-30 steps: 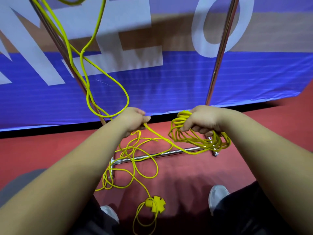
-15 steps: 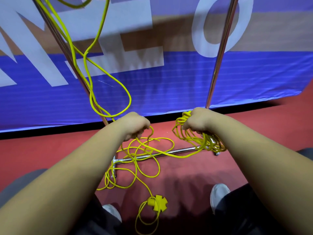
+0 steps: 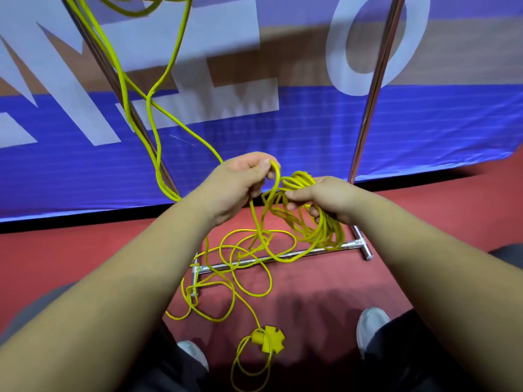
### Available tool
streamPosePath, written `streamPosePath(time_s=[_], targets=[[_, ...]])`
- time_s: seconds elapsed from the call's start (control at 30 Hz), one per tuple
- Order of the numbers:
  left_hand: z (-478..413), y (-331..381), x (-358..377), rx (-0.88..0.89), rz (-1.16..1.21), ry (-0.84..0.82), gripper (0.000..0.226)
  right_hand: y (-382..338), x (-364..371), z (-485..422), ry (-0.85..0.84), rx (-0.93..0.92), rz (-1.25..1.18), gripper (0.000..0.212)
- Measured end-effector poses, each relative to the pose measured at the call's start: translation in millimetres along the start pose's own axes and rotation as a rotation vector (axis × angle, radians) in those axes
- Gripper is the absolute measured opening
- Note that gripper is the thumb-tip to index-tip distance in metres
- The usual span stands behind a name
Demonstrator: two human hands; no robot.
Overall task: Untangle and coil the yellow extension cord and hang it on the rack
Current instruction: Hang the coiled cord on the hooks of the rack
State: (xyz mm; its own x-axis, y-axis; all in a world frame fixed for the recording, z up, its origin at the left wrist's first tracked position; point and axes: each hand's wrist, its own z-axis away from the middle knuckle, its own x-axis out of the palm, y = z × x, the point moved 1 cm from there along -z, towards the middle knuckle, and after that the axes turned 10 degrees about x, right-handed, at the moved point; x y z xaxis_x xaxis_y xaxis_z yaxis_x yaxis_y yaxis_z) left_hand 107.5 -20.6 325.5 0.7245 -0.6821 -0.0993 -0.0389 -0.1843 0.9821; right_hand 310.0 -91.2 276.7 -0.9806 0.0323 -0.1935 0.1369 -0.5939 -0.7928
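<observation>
The yellow extension cord [image 3: 249, 267] lies in loose tangled loops on the red floor, with its cross-shaped socket end [image 3: 270, 338] near my feet. More cord hangs down from the top of the rack along its left pole [image 3: 119, 80]. My right hand [image 3: 325, 198] grips a bundle of several coiled loops [image 3: 308, 222] that hangs above the rack's base bar [image 3: 283, 257]. My left hand [image 3: 240, 183] pinches one strand of the cord and holds it up right beside the bundle.
The rack's right pole [image 3: 373, 89] rises just behind my right hand. A blue and white banner [image 3: 311, 131] stands behind the rack. My two shoes [image 3: 370, 326] stand on the red floor either side of the socket end.
My left hand has lifted and moved right with its strand, closing the gap to the coil in my right hand. The floor loops have shifted slightly.
</observation>
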Motion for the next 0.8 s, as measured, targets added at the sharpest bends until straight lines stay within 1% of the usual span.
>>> streamPosePath(time_s=[0.1, 0.17, 0.23, 0.27, 0.37, 0.43, 0.53, 0.57, 0.6, 0.63, 0.67, 0.73, 0.77, 0.8], targets=[[-1.2, -4.8, 2.8, -0.035, 0.020, 0.041, 0.018, -7.8, 13.5, 3.2, -0.152, -0.004, -0.187, 0.033], [-4.8, -12.5, 2.3, -0.052, -0.011, 0.097, 0.018, -10.6, 23.8, 6.2, -0.262, 0.001, -0.266, 0.033], [-9.5, -20.1, -0.2, -0.040, -0.070, 0.164, 0.019, -11.3, 30.3, 7.0, -0.314, -0.014, -0.327, 0.034], [-11.8, -23.0, -2.0, -0.022, -0.130, 0.202, 0.021, -11.5, 32.2, 6.8, -0.317, -0.021, -0.351, 0.034], [-16.5, -28.2, -8.9, 0.044, -0.413, 0.326, 0.020, -12.1, 33.4, 6.0, -0.309, -0.021, -0.445, 0.033], [-16.3, -33.7, -15.5, 0.054, -0.543, 0.367, 0.016, -12.4, 33.0, 5.4, -0.286, -0.032, -0.482, 0.031], [-13.2, -40.6, -21.7, 0.087, -0.864, 0.408, 0.011, -11.2, 32.8, 3.6, -0.187, -0.047, -0.487, 0.018], [-12.2, -39.8, -20.7, 0.109, -0.938, 0.421, 0.010, -11.0, 32.3, 2.9, -0.147, -0.045, -0.505, 0.013], [-11.3, -38.0, -18.1, 0.113, -0.945, 0.401, 0.010, -10.8, 31.4, 1.9, -0.106, -0.045, -0.533, 0.011], [-10.3, -35.8, -14.6, 0.078, -0.893, 0.326, 0.013, -11.1, 29.8, 0.8, -0.069, -0.049, -0.567, 0.010], [-8.1, -34.5, -8.9, 0.005, -0.805, 0.195, 0.017, -11.7, 27.8, -0.6, -0.040, -0.053, -0.602, 0.012], [0.8, -36.7, 6.0, -0.144, -0.647, -0.135, 0.020, -13.0, 23.8, -4.1, 0.000, -0.063, -0.656, 0.016], [5.8, -39.3, 11.9, -0.161, -0.661, -0.263, 0.021, -14.0, 22.2, -5.9, 0.018, -0.072, -0.660, 0.017], [9.1, -42.0, 14.8, -0.145, -0.726, -0.334, 0.021, -15.2, 21.6, -7.8, 0.032, -0.086, -0.652, 0.018]])
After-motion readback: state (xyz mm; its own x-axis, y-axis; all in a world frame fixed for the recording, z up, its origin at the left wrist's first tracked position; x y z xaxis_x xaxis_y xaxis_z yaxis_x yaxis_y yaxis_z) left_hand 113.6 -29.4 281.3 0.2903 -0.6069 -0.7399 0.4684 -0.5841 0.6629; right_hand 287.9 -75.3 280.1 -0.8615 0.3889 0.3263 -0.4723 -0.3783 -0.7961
